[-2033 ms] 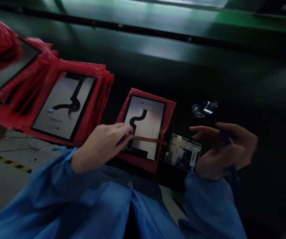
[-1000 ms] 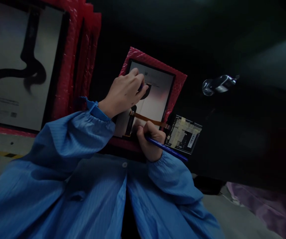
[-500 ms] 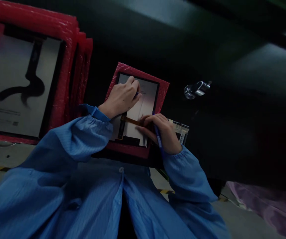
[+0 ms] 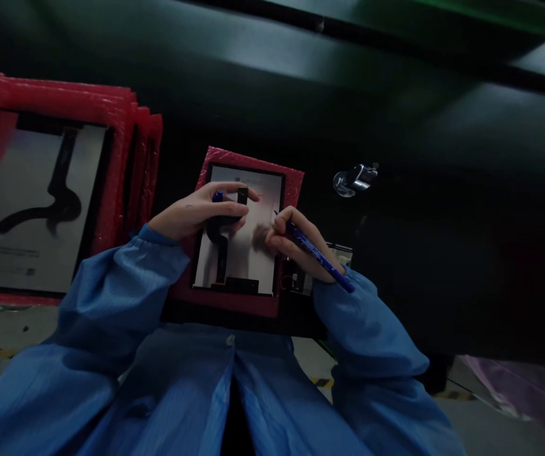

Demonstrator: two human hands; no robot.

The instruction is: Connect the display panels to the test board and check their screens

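A display panel (image 4: 248, 253) lies back-up on a red bubble-wrap bag (image 4: 295, 183) in front of me on a dark bench. My left hand (image 4: 196, 212) rests across its upper left, fingers pinching the end of the panel's black flex cable (image 4: 219, 237), with a small blue cap at the fingertips. My right hand (image 4: 295, 244) is closed around a blue pen (image 4: 317, 253), its tip pointing at the panel's right edge. A small circuit board (image 4: 333, 256) sits partly hidden behind that hand.
A stack of red bags (image 4: 130, 145) with another panel (image 4: 35, 202) on top lies at the left. A shiny metal piece (image 4: 354, 179) sits on the dark bench (image 4: 443, 240) to the right. A raised ledge runs along the back.
The orange ribbon from panel to circuit board no longer shows. My left hand slid down onto the black flex cable. My right hand lifted off the panel, pen now pointing up-left.
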